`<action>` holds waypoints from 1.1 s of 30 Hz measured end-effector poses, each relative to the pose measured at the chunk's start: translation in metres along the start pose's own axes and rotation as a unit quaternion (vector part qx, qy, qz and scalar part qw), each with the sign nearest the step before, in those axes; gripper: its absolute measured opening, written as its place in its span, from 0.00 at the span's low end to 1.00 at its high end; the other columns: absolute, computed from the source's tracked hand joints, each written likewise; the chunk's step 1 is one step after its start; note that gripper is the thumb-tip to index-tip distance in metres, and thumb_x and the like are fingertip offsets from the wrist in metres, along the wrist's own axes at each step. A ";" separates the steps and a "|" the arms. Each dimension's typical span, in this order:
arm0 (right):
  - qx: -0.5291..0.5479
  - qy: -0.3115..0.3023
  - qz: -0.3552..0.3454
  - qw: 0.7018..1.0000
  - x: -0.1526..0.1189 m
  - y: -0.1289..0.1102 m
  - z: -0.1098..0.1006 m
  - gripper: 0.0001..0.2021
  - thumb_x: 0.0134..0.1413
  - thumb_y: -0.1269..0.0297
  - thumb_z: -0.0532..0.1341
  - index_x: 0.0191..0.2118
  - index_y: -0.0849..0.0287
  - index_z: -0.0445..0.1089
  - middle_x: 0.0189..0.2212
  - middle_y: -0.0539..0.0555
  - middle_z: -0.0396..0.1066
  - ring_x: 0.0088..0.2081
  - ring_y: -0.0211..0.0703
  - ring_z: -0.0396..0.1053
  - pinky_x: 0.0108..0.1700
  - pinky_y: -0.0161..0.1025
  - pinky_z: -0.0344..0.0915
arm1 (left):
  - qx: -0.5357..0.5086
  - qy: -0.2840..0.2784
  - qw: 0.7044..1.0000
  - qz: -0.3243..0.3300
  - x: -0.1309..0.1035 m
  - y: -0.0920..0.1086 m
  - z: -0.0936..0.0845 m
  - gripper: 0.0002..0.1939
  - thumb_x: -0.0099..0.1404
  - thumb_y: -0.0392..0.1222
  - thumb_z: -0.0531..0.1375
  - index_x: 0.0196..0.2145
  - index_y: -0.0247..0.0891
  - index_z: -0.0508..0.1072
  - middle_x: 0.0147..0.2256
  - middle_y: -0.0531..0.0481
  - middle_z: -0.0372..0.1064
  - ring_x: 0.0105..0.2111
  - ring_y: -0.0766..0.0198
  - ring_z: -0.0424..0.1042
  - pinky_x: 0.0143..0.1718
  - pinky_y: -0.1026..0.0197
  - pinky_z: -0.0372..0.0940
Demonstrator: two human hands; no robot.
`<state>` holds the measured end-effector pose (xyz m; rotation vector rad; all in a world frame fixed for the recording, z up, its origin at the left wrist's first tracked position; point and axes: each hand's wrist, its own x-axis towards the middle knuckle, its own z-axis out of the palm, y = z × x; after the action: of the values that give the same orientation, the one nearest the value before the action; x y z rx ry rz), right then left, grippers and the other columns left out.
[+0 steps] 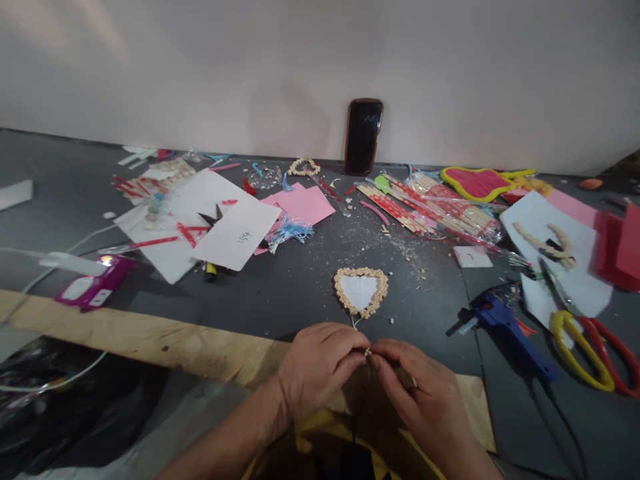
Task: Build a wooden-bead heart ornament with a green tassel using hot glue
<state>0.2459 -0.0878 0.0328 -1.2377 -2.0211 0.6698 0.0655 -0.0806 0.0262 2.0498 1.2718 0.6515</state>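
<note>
Left hand (320, 363) and right hand (425, 383) pinched one pale bit (367, 352); one knobbly-rimmed heart (360, 291) lay near the desk's (280, 300) front edge.

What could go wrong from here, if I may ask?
The tiny piece pinched between the left hand and right hand might slip and get lost among the crumbs. The heart lies just beyond both hands, so either could nudge it. The cord of the glue gun trails loosely and might snag.
</note>
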 end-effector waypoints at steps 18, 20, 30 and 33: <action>-0.099 0.020 -0.048 0.994 0.005 0.004 -0.002 0.06 0.59 0.66 0.55 0.38 0.57 0.69 0.31 0.52 0.75 0.32 0.38 0.73 0.34 0.33 0.69 | 0.022 0.034 0.999 -0.031 -0.008 -0.007 -0.007 0.09 0.66 0.37 0.53 0.38 0.40 0.73 0.36 0.49 0.76 0.38 0.62 0.73 0.43 0.61 0.66; -0.149 0.004 -0.037 0.988 0.004 0.010 0.001 0.07 0.60 0.63 0.55 0.38 0.57 0.69 0.31 0.53 0.74 0.33 0.40 0.72 0.34 0.36 0.68 | 0.006 0.039 0.996 -0.082 -0.009 -0.010 -0.010 0.08 0.65 0.37 0.55 0.38 0.40 0.74 0.35 0.50 0.76 0.36 0.62 0.74 0.40 0.62 0.67; -0.306 -0.049 -0.020 0.951 0.011 0.010 0.027 0.06 0.56 0.63 0.58 0.30 0.56 0.68 0.26 0.53 0.71 0.32 0.45 0.64 0.33 0.42 0.52 | -0.167 0.072 0.959 -0.216 -0.004 -0.015 -0.010 0.09 0.59 0.37 0.59 0.37 0.39 0.76 0.33 0.52 0.76 0.31 0.67 0.74 0.33 0.67 0.69; -0.299 -0.051 -0.016 0.953 0.015 0.011 0.027 0.08 0.57 0.67 0.57 0.27 0.56 0.67 0.24 0.52 0.69 0.31 0.45 0.64 0.32 0.41 0.52 | -0.198 0.066 0.949 -0.235 -0.003 -0.015 -0.011 0.09 0.58 0.38 0.59 0.37 0.38 0.76 0.31 0.51 0.76 0.31 0.66 0.74 0.34 0.66 0.69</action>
<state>0.2266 -0.0722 0.0114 -1.5193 -2.4229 0.0922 0.0474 -0.0758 0.0225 1.3337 1.4966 0.7496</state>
